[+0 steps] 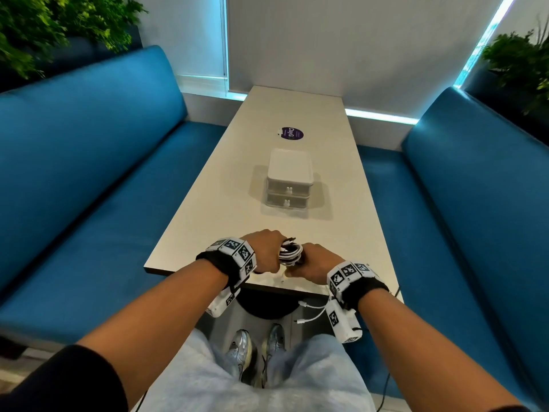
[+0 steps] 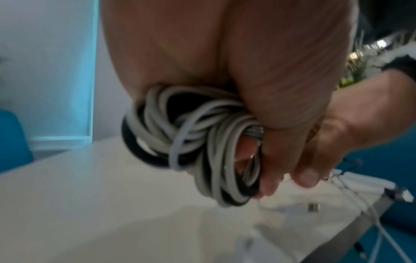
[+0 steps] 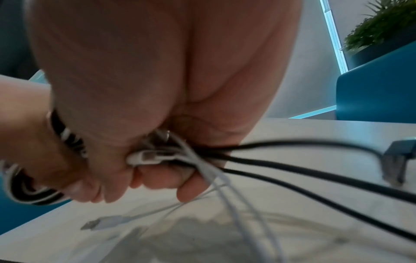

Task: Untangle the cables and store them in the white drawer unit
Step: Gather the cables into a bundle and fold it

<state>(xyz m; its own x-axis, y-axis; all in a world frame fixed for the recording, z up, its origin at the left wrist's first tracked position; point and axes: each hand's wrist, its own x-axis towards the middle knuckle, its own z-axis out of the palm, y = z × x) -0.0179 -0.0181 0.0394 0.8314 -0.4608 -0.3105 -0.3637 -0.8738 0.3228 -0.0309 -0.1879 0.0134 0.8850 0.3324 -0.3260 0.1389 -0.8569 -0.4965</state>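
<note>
A tangled bundle of white and black cables (image 1: 290,251) hangs just above the near end of the table, gripped from both sides. My left hand (image 1: 265,250) wraps its fingers round the coiled loops (image 2: 202,142). My right hand (image 1: 315,263) clutches the loose strands and a white plug (image 3: 146,157); black cables (image 3: 315,170) and white cables (image 3: 225,181) trail out of it. White cable ends (image 1: 309,311) dangle below the table's near edge. The white drawer unit (image 1: 289,178), with both drawers closed, stands further along the table's middle.
The long pale table (image 1: 237,179) runs away from me between two blue benches (image 1: 89,162). A purple round sticker (image 1: 292,133) lies beyond the drawer unit. Plants (image 1: 523,63) stand at both far corners. My shoes (image 1: 255,352) show under the table edge.
</note>
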